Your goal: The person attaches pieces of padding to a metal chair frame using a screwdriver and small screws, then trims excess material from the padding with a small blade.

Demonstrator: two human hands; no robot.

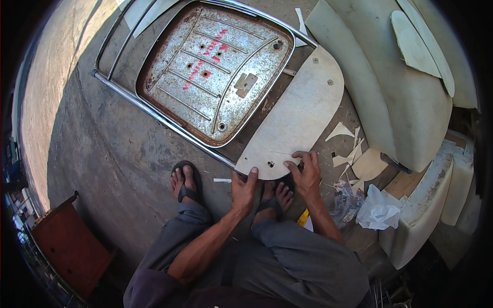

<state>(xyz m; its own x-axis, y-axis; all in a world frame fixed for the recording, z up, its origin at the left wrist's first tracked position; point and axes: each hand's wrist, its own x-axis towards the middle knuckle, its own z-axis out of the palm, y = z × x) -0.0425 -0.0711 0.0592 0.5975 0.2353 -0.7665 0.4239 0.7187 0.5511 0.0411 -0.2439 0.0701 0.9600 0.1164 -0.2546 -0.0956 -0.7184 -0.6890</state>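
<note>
A pale, flat board with rounded corners and several holes [298, 110] lies across the end of a chrome tube chair frame [169, 127]. My left hand [243, 191] grips the board's near left edge, thumb on top and fingers hidden beneath. My right hand [308, 177] is closed at the near right edge, beside a dark hole, with thumb and fingertips over the board. A thin dark line runs along the board from these fingertips; whether it is a wire or a drawn mark I cannot tell. Inside the frame sits a rusty metal seat pan [205, 77] with red stencilling.
Large cream foam pads [370, 77] lie at the right, with more foam blocks [421, 205] below them. Pale offcuts [354, 154] and a crumpled white plastic bag [379, 208] are near my right arm. A reddish-brown panel [72, 246] stands at the lower left. My sandalled feet [187, 185] are close to the board.
</note>
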